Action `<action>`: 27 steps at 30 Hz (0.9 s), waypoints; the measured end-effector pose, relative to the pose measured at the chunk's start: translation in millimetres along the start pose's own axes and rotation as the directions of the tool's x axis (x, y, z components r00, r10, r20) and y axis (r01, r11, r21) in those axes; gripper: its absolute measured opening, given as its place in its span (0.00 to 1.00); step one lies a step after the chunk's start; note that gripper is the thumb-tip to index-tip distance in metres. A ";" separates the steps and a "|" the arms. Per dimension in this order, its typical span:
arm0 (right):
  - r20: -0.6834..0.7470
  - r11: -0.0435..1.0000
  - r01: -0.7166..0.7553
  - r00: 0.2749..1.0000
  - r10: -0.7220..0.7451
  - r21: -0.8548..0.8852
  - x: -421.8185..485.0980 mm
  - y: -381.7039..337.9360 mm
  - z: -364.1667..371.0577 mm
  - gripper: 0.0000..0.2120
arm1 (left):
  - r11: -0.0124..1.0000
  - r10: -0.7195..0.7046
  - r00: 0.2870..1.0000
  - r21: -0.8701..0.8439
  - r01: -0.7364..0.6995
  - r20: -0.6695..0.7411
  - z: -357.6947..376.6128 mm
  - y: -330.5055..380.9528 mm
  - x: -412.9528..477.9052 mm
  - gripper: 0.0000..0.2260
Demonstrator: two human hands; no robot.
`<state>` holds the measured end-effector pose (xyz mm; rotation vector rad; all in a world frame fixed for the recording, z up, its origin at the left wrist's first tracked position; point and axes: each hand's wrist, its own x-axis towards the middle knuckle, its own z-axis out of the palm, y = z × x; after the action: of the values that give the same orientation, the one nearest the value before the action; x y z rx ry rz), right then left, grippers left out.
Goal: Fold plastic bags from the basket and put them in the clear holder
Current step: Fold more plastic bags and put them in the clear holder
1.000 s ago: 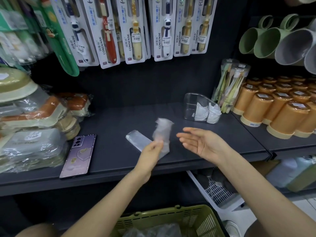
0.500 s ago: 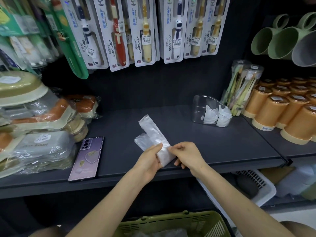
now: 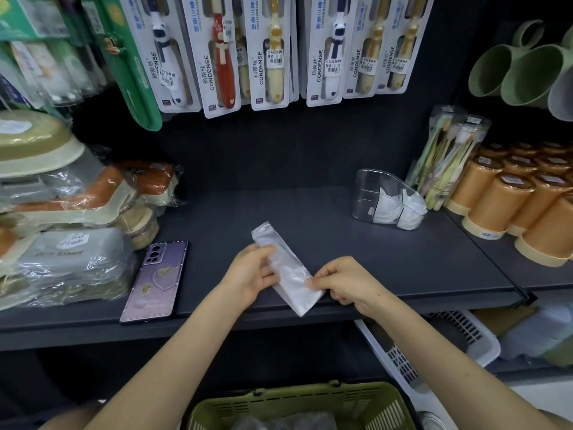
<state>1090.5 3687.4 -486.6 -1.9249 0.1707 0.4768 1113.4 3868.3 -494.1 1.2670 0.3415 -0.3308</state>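
Both my hands grip the plastic bag [image 3: 288,274]: left hand [image 3: 248,271] steadies its middle on the shelf [image 3: 403,259], right hand [image 3: 344,283] pinches the near end for folding. Clear holder [image 3: 369,187] at two o'clock, basket [image 3: 294,395] at six.

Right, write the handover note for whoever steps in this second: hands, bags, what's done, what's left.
Left hand: holds the upper part of the bag.
Right hand: pinches its lower end.
Bag: a narrow strip, lying slantwise at the front of the shelf.
Holder: back right of the shelf, folded bags already inside.
Basket: below the shelf, more bags in it.
Done: this bag is folded down to a strip.
Left: fold it small, put it in the holder, then do the basket's bags.
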 end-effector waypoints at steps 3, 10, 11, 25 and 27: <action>0.015 0.995 -0.005 1.000 0.007 -0.104 0.7 -1.9 -2.2 0.08 | 1.000 0.013 0.994 -0.027 -0.016 -0.112 -4.2 9.4 8.9 0.03; 0.027 0.956 -0.001 1.000 0.009 -0.292 7.4 -7.8 -6.5 0.06 | 0.251 0.748 0.657 0.877 -0.410 0.093 -22.7 1.9 20.6 0.13; 0.031 0.951 -0.002 0.999 0.012 -0.309 8.1 -8.5 -7.7 0.06 | -0.012 0.773 0.558 0.885 -0.465 0.304 -25.4 -0.6 21.4 0.13; -0.151 0.390 0.285 0.606 -0.781 -0.876 2.9 37.0 17.5 0.16 | -0.237 0.321 0.911 0.953 -0.186 0.258 18.7 -50.7 -10.5 0.23; -0.067 0.371 0.263 0.730 -0.680 -0.891 4.5 50.0 24.6 0.23 | -0.223 0.333 0.915 0.962 -0.160 0.229 22.8 -53.5 -12.1 0.22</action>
<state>1071.7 3690.5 -539.2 -2.8897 -0.4721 -0.4249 1081.4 3832.8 -529.3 3.0044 -0.2708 -0.0794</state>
